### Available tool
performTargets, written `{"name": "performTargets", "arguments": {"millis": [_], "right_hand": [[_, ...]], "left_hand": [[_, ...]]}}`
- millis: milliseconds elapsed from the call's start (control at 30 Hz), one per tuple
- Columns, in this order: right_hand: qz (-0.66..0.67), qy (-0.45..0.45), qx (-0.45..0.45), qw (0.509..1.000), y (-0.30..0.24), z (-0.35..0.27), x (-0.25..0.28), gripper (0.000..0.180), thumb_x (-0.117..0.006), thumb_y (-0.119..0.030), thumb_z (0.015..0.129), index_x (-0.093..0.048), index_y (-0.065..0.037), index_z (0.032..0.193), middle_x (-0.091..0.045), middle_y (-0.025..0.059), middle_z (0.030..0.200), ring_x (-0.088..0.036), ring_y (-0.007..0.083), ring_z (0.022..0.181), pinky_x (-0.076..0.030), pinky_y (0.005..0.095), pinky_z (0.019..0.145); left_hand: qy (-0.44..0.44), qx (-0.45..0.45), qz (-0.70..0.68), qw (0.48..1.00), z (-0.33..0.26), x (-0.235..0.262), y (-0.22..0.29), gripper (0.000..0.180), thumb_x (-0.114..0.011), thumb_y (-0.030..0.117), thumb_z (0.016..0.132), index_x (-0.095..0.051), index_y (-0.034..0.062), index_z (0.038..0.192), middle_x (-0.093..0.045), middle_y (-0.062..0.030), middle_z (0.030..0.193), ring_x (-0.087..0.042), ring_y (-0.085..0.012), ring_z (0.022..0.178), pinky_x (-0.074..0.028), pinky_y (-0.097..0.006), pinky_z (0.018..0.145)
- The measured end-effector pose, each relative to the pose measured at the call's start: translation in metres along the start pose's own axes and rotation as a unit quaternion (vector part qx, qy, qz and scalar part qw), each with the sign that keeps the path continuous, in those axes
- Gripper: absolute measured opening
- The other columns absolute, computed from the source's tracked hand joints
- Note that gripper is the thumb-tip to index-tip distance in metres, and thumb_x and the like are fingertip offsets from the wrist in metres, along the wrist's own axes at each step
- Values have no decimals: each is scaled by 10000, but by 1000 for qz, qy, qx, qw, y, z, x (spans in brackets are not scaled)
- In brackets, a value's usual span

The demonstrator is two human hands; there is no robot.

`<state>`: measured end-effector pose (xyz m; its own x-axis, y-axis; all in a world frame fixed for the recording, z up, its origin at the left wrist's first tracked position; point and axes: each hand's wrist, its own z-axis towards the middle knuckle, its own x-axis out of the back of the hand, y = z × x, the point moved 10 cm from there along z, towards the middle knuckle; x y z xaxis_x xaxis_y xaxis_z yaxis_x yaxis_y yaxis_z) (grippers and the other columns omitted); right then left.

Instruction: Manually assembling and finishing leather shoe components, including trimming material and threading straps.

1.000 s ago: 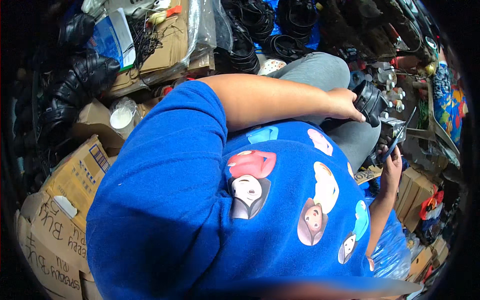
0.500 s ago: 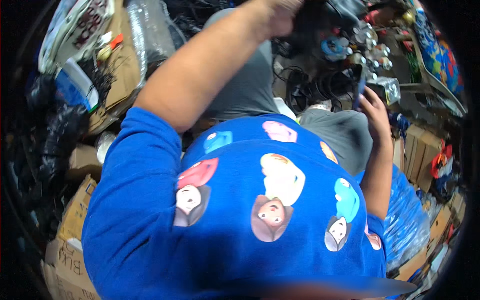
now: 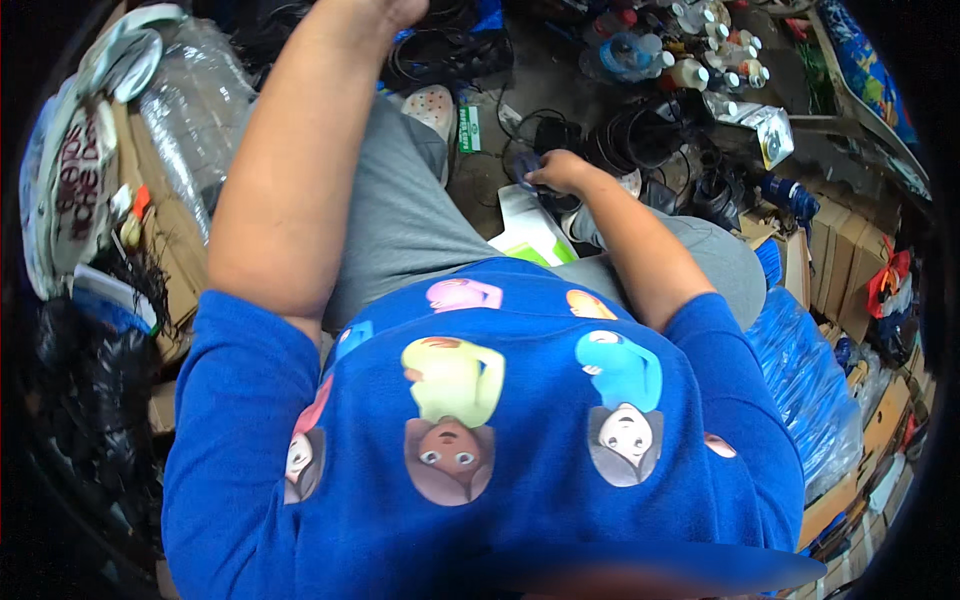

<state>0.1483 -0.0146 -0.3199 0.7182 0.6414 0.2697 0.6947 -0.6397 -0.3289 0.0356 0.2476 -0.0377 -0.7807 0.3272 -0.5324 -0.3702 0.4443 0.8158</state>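
My right hand [image 3: 560,172] reaches in over the ground between my knees, its fingers closed around a small dark blue object [image 3: 524,168] whose kind I cannot make out. Just below that object lies a white and bright green flat item [image 3: 530,225], partly covered by my trouser leg. My left arm stretches far forward. Only the edge of my left hand [image 3: 405,10] shows at the upper rim, and its fingers are out of the picture. Near it, coiled black cables [image 3: 450,60] lie on the ground.
Several plastic bottles [image 3: 690,75] stand at the far right, past a black cable heap [image 3: 635,135]. Around my left foot are a spotted white clog [image 3: 432,107] and a small green packet [image 3: 469,130]. A blue plastic bag [image 3: 800,375] and cardboard [image 3: 840,260] lie right; clear plastic wrap [image 3: 195,110] lies left.
My right hand has swung from the far right to between my knees, carrying the dark blue object. My left hand has shifted left and farther toward the upper rim. The view has turned.
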Motion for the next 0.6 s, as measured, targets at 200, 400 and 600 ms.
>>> {"name": "performTargets", "arguments": {"millis": [200,400,600], "right_hand": [[-41,-31,68,996,-1,38,-49,444,-636,-346,791,-612,-8,1078,-609,202,1095,-570,346,1047,-443,381,906],[-135,48,34,989,61,29,-1,455,-555,-231,787,-550,-81,1215,-504,170,1278,-490,313,1177,-403,370,975],[-260,-164,-61,950,104,7,-57,522,-519,-210,790,-482,-102,1300,-446,150,1353,-443,284,1243,-363,416,1013]], "left_hand": [[5,-12,19,1000,8,0,1,166,-589,100,826,-626,17,965,-671,-71,858,-647,-161,757,-521,-287,725],[-12,-69,17,997,7,-30,10,175,-574,118,853,-613,4,980,-658,-78,906,-644,-153,794,-534,-289,746],[1,-71,24,997,9,-42,5,165,-580,130,853,-618,12,961,-662,-82,881,-648,-153,772,-540,-285,723]]}}
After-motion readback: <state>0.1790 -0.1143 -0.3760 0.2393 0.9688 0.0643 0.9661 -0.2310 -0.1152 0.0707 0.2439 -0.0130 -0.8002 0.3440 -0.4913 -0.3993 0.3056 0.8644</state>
